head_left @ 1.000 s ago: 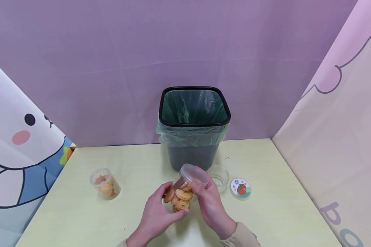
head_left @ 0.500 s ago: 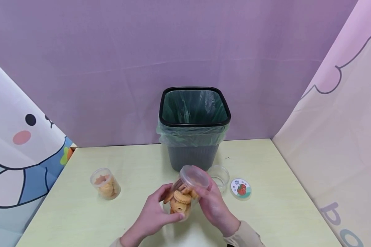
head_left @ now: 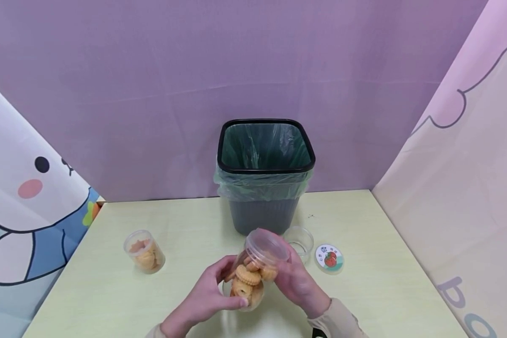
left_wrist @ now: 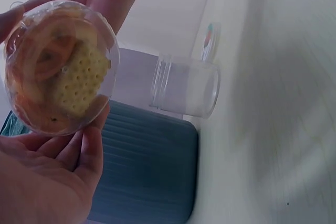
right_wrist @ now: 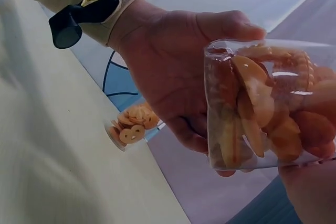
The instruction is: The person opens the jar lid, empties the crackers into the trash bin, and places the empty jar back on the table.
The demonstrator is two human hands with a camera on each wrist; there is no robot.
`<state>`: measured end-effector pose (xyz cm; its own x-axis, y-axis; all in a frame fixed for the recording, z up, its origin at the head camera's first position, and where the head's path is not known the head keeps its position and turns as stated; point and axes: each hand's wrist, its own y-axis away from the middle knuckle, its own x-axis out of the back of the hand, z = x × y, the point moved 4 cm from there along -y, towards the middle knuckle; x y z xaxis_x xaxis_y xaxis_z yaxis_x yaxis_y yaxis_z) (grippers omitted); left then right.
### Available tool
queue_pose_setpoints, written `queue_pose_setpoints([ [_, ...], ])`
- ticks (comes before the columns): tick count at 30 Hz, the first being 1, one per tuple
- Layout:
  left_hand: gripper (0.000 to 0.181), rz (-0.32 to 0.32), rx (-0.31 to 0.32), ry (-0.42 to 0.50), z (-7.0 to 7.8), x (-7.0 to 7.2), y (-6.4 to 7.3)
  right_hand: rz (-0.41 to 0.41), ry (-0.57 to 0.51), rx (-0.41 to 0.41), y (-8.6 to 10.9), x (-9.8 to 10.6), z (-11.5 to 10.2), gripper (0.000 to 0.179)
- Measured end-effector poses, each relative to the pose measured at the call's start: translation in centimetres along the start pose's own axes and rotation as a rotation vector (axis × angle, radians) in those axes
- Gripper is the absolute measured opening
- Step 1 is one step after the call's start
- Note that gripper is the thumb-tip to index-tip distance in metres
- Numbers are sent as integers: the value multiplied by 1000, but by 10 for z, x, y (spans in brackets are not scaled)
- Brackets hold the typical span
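Note:
Both hands hold a clear plastic jar of cookies (head_left: 247,281), tilted above the table, its cloudy translucent top end pointing up and away. My left hand (head_left: 209,291) grips the lower part, thumb on the near side. My right hand (head_left: 297,279) holds the upper part from the right; some of its fingers are hidden behind the jar. In the left wrist view, the jar's round base (left_wrist: 63,66) faces the camera, with a square dotted cracker against it. Several cookies show through the jar wall (right_wrist: 273,103) in the right wrist view.
A grey bin (head_left: 264,211) with a green liner stands behind the hands. To its front right are a clear jar without cookies (head_left: 300,244) and a round lid with a tomato picture (head_left: 328,257). A second cookie jar (head_left: 144,253) stands at left.
The held jar has shifted slightly toward me, its top a little to the right. Both hands moved with it, and the right thumb has slid back from the jar's front. The other objects stayed put.

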<state>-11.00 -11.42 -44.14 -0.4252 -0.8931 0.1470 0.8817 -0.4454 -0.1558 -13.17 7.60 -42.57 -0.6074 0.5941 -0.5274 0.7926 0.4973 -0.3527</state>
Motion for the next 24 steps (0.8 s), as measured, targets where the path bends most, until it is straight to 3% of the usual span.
queue_pose_setpoints([
  [6, 68, -25, -10, 22, 0, 0, 1, 16, -78, 2, 1, 4, -4, 59],
  [16, 69, -10, -42, 31, 0, 5, 6, 68, -13, 51, 14, 27, -12, 60],
  [24, 69, 14, -22, 36, 0, 12, 9, 83, 40, 53, 35, 45, -18, 61],
])
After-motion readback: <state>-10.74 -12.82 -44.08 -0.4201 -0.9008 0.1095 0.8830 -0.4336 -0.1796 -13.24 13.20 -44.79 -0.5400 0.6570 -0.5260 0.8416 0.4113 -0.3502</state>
